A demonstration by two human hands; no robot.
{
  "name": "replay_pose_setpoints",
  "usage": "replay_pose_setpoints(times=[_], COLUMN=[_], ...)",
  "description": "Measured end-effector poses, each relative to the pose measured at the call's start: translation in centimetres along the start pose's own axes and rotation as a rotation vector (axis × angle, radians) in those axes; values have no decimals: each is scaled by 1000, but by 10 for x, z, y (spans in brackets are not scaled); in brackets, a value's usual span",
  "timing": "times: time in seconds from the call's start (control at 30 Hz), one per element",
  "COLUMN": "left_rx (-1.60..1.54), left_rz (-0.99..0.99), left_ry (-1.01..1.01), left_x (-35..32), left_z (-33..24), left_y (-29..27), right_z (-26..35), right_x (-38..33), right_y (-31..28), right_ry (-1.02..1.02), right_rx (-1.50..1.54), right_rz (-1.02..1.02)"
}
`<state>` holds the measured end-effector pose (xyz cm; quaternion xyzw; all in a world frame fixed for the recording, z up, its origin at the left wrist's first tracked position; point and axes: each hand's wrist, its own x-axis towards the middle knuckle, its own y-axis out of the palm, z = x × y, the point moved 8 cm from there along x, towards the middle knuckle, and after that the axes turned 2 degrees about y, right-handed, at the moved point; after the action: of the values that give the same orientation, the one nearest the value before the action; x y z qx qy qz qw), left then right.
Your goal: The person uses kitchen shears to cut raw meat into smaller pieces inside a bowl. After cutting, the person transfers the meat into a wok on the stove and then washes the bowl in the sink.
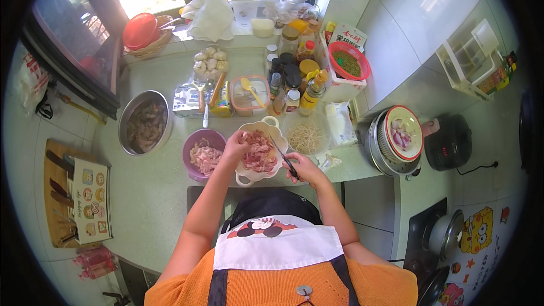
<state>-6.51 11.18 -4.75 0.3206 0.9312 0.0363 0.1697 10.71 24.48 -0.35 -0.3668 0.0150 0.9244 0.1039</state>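
Your right hand (pixel 306 170) has its fingers wrapped round the black handles of the scissors (pixel 285 159), whose blades slant forward and left from those fingers, over the right side of the meat (pixel 259 156). Your left hand (pixel 236 148) has its fingertips bent in against the left edge of that meat; whether they pinch a piece, you cannot tell from this view. The meat, red and in pieces, sits in the white bowl (pixel 258 176) between your 2 hands, and the bowl's 2 handles stick out, 1 ahead of your fingers and 1 nearer your body.

Just left of your left fingers is the purple bowl (pixel 195 177), with paler meat (pixel 205 157) in it. Farther left of them stands the metal bowl (pixel 123 130) holding shrimp (pixel 146 127). Ahead of your right fingers, a clear bowl holds thin pale strands (pixel 305 137). Straight ahead of your left fingers, a yellow spoon (pixel 252 92) lies on a plastic box (pixel 240 102). Well to the right of your right fingers, onion pieces (pixel 401 135) lie in a red-rimmed dish (pixel 416 148).
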Motion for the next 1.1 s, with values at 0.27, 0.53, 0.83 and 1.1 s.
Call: replay_pose_setpoints(times=[0.27, 0.53, 0.83, 1.1], left_rx=[626, 1099, 1024, -305], left_rz=[-117, -26, -108, -82], left_ry=[176, 211, 316, -162], left_x=[5, -6, 7, 17], left_z=[21, 5, 8, -2], left_y=[-14, 35, 36, 6], right_z=[-6, -4, -10, -4], right_x=[3, 1, -1, -5], right_y=[-2, 0, -4, 2], right_ry=[21, 21, 45, 37], right_rx=[6, -21, 3, -67], right_rz=[-7, 8, 9, 125])
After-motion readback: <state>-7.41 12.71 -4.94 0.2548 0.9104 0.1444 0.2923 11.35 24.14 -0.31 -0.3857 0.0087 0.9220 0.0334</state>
